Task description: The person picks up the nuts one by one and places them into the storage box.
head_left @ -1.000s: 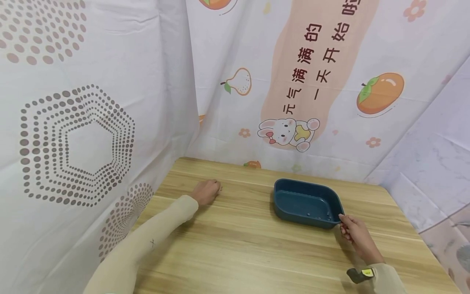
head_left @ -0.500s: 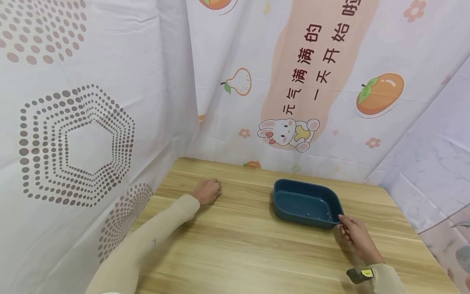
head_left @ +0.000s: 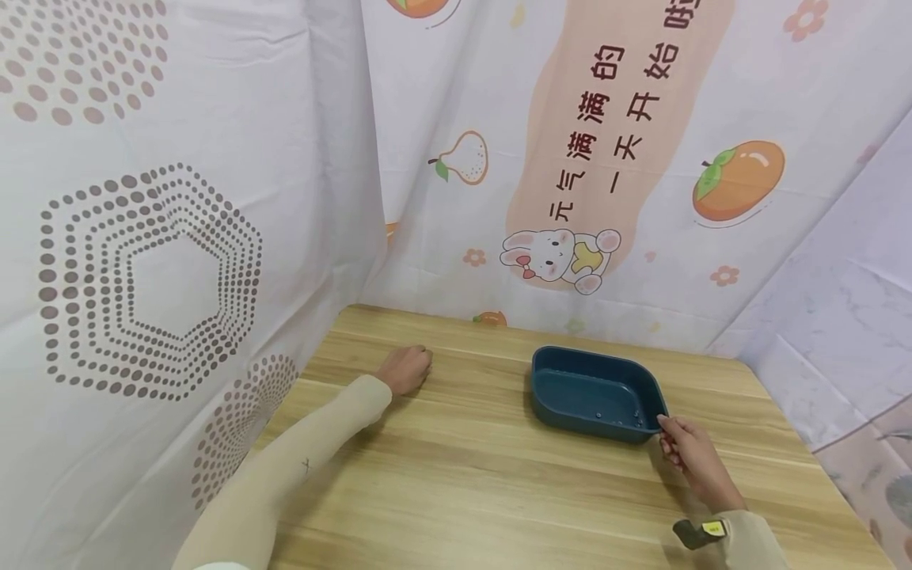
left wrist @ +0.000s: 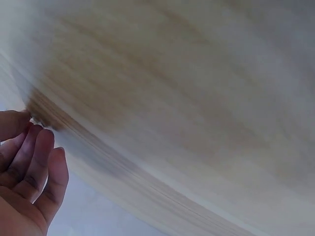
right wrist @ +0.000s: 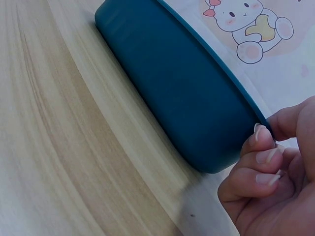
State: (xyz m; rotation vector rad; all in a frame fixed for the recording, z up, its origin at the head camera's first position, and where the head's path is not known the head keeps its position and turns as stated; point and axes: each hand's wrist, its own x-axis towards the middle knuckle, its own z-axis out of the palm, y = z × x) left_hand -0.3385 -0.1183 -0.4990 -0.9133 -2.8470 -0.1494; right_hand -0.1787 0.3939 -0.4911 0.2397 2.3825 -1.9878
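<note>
In the head view my left hand (head_left: 404, 369) is low over the left part of the wooden table, fingers curled down. The left wrist view shows its thumb and fingertips pinching a small shiny metal piece (left wrist: 37, 121), mostly hidden; its exact kind is unclear. My right hand (head_left: 694, 459) grips the near right corner of a dark blue plastic tray (head_left: 587, 425), thumb over the rim and fingers curled below it, as the right wrist view also shows. Several tiny metal pieces, nut-like in shape (head_left: 598, 416), lie on the tray's floor.
The wooden table (head_left: 456, 483) stretches under both arms. Behind it hangs a white curtain (head_left: 427, 261) printed with fruit and a rabbit. Another curtain (head_left: 306, 198), with dotted patterns, borders the left side. A black strap piece (head_left: 693, 535) is on the right wrist.
My left hand has shifted slightly right and away from me; small pieces seen at its fingertips earlier are now hidden in the head view. The right hand and tray have stayed put.
</note>
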